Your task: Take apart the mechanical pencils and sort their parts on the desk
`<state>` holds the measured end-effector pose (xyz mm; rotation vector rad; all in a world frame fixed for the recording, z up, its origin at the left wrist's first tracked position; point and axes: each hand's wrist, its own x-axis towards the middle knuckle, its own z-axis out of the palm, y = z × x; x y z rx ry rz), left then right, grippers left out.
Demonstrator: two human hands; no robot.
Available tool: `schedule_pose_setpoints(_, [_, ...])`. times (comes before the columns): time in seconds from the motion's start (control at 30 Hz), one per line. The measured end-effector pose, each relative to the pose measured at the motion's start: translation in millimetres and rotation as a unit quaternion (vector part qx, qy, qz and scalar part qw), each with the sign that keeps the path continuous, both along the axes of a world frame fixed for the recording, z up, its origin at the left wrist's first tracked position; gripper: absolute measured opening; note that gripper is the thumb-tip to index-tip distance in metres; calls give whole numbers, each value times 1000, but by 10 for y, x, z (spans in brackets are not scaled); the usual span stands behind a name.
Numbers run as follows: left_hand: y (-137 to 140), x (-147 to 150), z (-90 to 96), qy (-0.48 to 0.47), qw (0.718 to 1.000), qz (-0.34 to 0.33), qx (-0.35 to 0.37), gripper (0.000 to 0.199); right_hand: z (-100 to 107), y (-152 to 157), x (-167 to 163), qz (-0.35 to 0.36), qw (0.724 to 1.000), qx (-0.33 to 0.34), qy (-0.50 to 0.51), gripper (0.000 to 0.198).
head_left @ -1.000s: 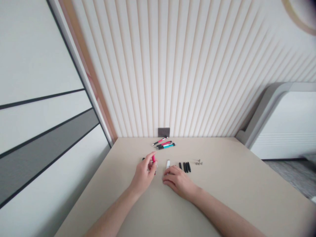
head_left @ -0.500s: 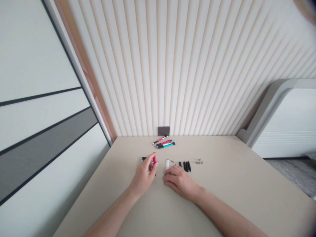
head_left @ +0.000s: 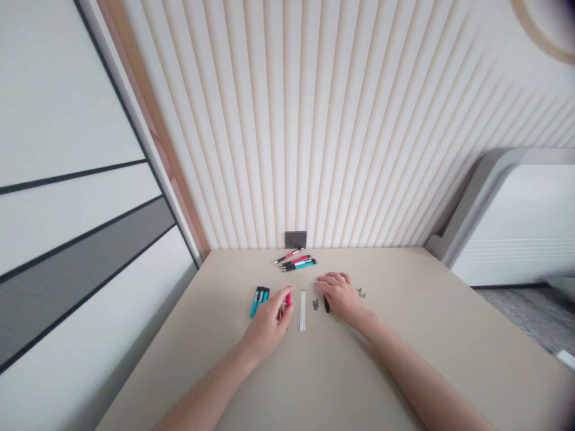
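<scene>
My left hand (head_left: 269, 323) is closed round a red pen barrel (head_left: 288, 299), held upright between thumb and fingers. Blue pen barrels (head_left: 259, 301) with black ends lie just left of it. Between the hands are thin white refills (head_left: 302, 311) laid side by side, and a small group of springs (head_left: 315, 304). My right hand (head_left: 344, 300) is low over the table with its fingers stretched to the left and nothing visible in them. One black rubber grip (head_left: 326, 304) shows under its thumb side. Small metal tips (head_left: 362, 293) lie beyond its right edge, partly covered.
Several assembled pens (head_left: 296, 262), red and blue, lie at the back of the table (head_left: 251, 389). Behind them is a dark wall socket (head_left: 295, 239) on the ribbed wall. A cabinet stands on the left and a white headboard (head_left: 530, 221) on the right.
My right hand has moved away from the refills, up and to the right, and now covers most of the black grips. My left hand has shifted slightly right with the red barrel, uncovering the blue barrels.
</scene>
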<state>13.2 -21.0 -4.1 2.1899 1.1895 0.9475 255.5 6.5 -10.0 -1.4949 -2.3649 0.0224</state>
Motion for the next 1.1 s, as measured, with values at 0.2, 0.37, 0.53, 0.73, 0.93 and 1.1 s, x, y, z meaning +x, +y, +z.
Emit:
schedule_pose_setpoints(0.2, [4,-6,5,12,1000,-10,-13,34,99,198,-151,-47,995,-65,-52,31])
schedule_pose_setpoints(0.37, [-1,-7,20,20,1000,-7,-16,33,114,392,-222,-93,988,-106,-67,28])
schedule_pose_setpoints(0.53, [-11,-8,29,19,999,-19,-24,35,103,378,-219,-105,988,-101,-49,29])
schedule_pose_setpoints(0.73, [-14,-3,27,24,999,-15,-13,34,161,212,-260,-109,985,-116,69,31])
schedule_pose_setpoints(0.93, [-2,-7,20,21,1000,-15,-13,35,136,36,-339,-103,979,-150,95,28])
schedule_pose_setpoints(1.1, [-3,-10,19,17,1000,-11,-14,35,127,-69,-211,-145,977,-127,89,28])
